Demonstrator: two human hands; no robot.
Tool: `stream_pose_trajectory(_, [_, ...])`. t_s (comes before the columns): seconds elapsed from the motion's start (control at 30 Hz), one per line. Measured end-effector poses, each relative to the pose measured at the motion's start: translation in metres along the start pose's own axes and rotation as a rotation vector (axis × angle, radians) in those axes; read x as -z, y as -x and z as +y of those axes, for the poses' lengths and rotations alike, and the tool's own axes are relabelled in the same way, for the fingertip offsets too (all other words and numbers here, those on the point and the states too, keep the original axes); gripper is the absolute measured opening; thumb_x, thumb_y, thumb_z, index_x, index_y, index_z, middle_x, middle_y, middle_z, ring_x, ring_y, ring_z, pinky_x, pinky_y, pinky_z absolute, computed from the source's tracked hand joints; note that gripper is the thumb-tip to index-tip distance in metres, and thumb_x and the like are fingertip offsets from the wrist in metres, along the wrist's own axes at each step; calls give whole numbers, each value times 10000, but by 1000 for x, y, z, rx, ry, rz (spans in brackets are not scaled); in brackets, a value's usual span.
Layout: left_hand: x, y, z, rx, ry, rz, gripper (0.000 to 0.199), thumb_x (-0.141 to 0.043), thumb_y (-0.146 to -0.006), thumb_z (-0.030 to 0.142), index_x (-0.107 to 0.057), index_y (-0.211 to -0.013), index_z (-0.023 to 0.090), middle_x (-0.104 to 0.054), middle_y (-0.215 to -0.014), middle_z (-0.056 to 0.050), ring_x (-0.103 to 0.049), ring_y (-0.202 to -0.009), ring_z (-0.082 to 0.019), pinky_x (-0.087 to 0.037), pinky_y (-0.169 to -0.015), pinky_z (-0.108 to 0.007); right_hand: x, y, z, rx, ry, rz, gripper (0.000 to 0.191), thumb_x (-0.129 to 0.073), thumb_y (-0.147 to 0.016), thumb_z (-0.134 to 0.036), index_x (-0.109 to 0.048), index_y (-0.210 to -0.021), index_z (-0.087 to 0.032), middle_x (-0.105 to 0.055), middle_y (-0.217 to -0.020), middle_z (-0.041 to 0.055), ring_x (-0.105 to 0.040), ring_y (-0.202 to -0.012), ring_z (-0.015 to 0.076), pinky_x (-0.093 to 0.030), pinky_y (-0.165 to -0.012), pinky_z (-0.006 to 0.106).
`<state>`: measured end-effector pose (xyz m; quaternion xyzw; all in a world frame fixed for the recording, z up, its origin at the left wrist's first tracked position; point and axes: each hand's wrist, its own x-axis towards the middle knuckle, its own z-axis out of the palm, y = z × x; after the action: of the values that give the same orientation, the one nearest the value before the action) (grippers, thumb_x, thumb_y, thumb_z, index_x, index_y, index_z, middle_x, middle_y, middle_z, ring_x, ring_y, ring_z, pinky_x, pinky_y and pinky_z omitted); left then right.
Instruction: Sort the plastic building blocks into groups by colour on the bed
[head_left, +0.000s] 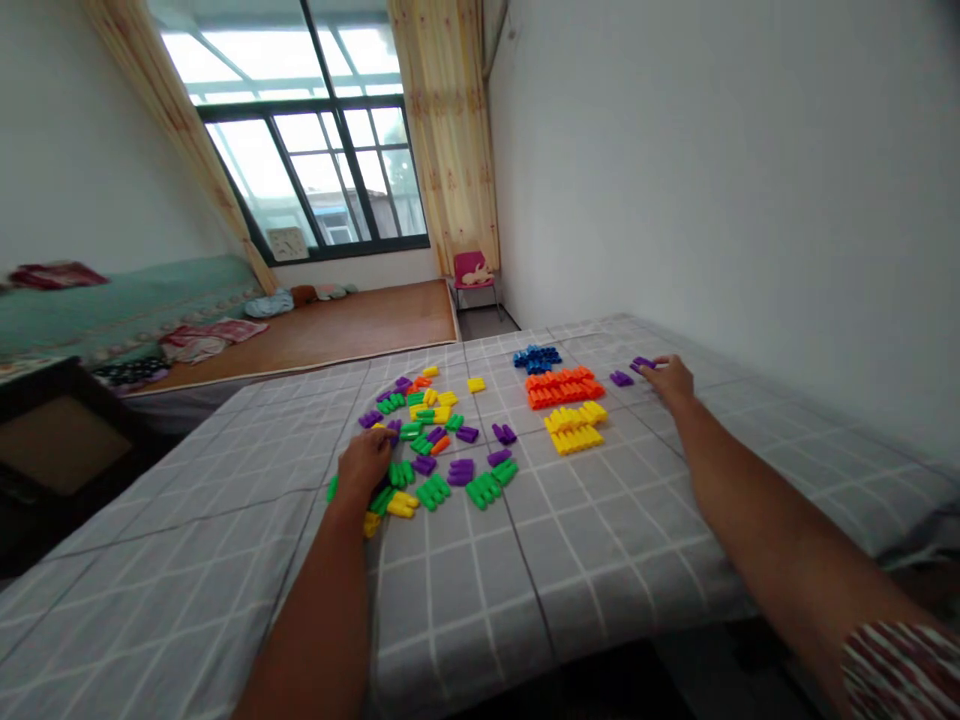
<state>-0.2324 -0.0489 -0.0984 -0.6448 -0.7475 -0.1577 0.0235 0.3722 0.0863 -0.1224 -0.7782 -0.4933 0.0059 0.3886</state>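
Observation:
My left hand (365, 460) is closed on a purple piece (393, 430) at the left edge of a loose spread of green, purple, yellow and orange plastic pieces. At the right, my right hand (671, 380) pinches another purple piece (643, 364), low over the cloth. Just left of it lies a single purple piece (621, 379). Between the hands are grouped rows: blue pieces (537, 358) at the back, orange pieces (564, 387) in the middle, yellow pieces (575, 428) nearest me. Green pieces (484, 488) lie at the near side of the spread.
A grey checked cloth (465, 590) covers the surface under the pieces. A white wall (712, 180) runs along the right. Beyond are a brown platform (375, 325), a pink chair (472, 270) and a window; a dark cabinet (37, 450) stands at the left.

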Motion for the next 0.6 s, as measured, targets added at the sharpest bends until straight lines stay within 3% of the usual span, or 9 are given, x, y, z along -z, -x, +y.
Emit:
stream_pose_trajectory(0.1, [1,2,0,-13,-1,7,331,-452,-880,279,-687,-1113,264,-679,-1202,-33,-614,-1100,-212,-479,-847,-276,0,8,7,-99,117,-37,479,-641,-726,-566,-621,-991,-167,-699,-944,153,-657,-908,289,-506,-749,377])
stream_pose_trajectory(0.23, [4,3,1,-20,-13,0,335,-442,-878,270,-682,-1113,256,-681,-1198,-40,-628,-1075,-214,-484,-831,-278,5,11,5,-75,215,-98,518,-579,-752,-632,-668,-980,-174,-703,-962,163,-649,-930,313,-489,-752,397])
stream_pose_trajectory(0.37, [6,1,2,-35,-32,-16,347,-436,-871,255,-680,-1119,262,-672,-1215,-36,-619,-1099,-218,-481,-860,-286,8,5,10,13,198,-111,476,-526,-826,-569,-691,-1035,-175,-717,-986,130,-653,-942,274,-481,-777,358])
stream_pose_trajectory(0.6, [5,1,1,-24,-35,-14,350,-433,-878,271,-685,-1120,261,-671,-1209,-46,-623,-1092,-227,-485,-868,-301,3,6,13,141,204,-149,386,-607,-799,-431,-701,-1078,-181,-727,-1001,89,-657,-929,228,-477,-765,304])
